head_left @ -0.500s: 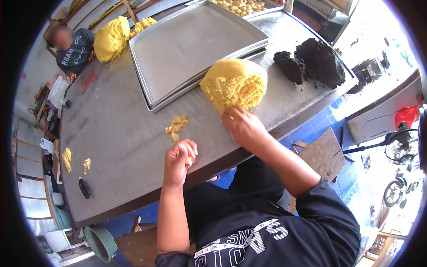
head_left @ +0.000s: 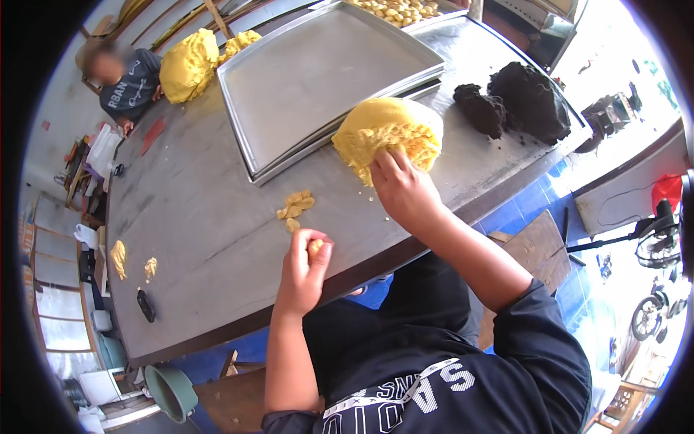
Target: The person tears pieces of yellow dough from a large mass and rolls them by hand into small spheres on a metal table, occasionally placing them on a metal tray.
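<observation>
My left hand (head_left: pixel 301 273) encloses a dough piece (head_left: pixel 315 247), while my right hand (head_left: pixel 406 191), pinch indeterminable, touches the one-o'clock yellow mound (head_left: pixel 387 119), whose crumbly face could shed.

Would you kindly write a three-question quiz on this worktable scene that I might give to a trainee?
1. Multiple choice: what do the fingertips of the right hand touch? (a) a metal tray; (b) a green tub; (c) the near yellow mass.
2. True or false: the left hand holds a small yellow piece.
3. Fill in the blank: in the picture, the black lumps lie to the ____ of the near yellow mass.

Key: 1. c; 2. true; 3. right.
</observation>
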Motion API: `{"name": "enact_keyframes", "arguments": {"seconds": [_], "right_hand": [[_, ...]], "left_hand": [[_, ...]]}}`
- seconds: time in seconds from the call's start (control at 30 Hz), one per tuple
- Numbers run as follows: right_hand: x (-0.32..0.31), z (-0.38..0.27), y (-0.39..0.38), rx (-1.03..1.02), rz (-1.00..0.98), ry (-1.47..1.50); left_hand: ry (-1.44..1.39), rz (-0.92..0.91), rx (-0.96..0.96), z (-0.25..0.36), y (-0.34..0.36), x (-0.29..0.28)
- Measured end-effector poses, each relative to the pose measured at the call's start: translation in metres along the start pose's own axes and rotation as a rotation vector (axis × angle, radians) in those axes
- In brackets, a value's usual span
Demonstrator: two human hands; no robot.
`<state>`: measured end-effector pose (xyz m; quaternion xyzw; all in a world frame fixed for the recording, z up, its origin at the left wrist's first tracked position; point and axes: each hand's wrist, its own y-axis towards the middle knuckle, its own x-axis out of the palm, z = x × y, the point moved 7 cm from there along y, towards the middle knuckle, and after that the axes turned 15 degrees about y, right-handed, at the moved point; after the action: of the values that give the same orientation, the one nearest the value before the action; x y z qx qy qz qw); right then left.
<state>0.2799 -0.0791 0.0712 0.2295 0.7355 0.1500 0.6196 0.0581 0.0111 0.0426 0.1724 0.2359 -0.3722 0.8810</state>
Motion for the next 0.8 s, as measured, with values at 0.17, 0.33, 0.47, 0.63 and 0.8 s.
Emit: {"name": "enact_keyframes", "arguments": {"seconds": [0.17,0.33,0.47,0.63,0.8], "right_hand": [[0.000,-0.005,-0.034,0.043,-0.128,0.226],[-0.018,-0.004,-0.012,0.103,-0.092,0.550],[-0.009,-0.007,0.005,0.126,-0.080,0.335],[0.013,-0.001,0.003,0.137,-0.111,0.232],[-0.004,0.007,0.006,0.084,-0.101,0.466]], "left_hand": [[0.401,0.075,0.373,0.036,-0.003,-0.010],[0.307,0.098,0.382,0.016,0.003,-0.019],[0.534,0.148,0.500,0.019,-0.008,-0.016],[0.373,-0.141,0.342,0.004,0.000,-0.021],[-0.073,-0.324,0.043,-0.016,0.005,-0.012]]}}
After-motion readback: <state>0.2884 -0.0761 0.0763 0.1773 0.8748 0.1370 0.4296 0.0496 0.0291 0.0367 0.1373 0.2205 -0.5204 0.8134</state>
